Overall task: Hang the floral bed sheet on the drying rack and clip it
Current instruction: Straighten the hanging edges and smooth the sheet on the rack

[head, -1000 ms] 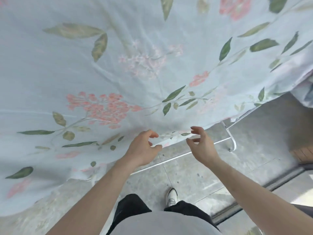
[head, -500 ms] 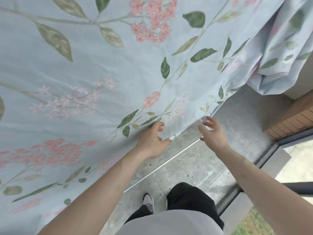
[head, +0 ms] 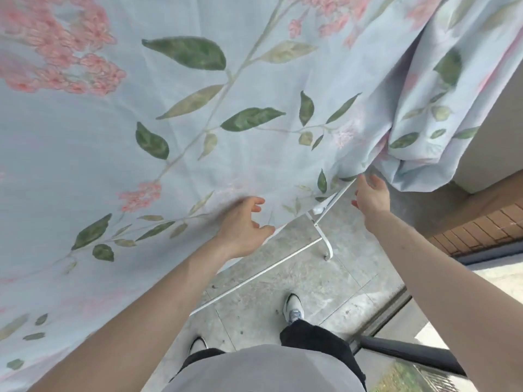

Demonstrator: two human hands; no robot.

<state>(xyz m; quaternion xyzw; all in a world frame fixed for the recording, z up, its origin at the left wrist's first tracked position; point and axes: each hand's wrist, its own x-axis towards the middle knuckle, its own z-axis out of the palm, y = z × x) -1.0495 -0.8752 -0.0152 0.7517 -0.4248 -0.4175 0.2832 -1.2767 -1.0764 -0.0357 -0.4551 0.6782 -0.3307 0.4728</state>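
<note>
Floral sheet draped over the white rack, above and ahead of both my hands.

My left hand rests against its lower edge, fingers relaxed; my right hand, spread and holding nothing, hovers just beside the bunched folds.
</note>
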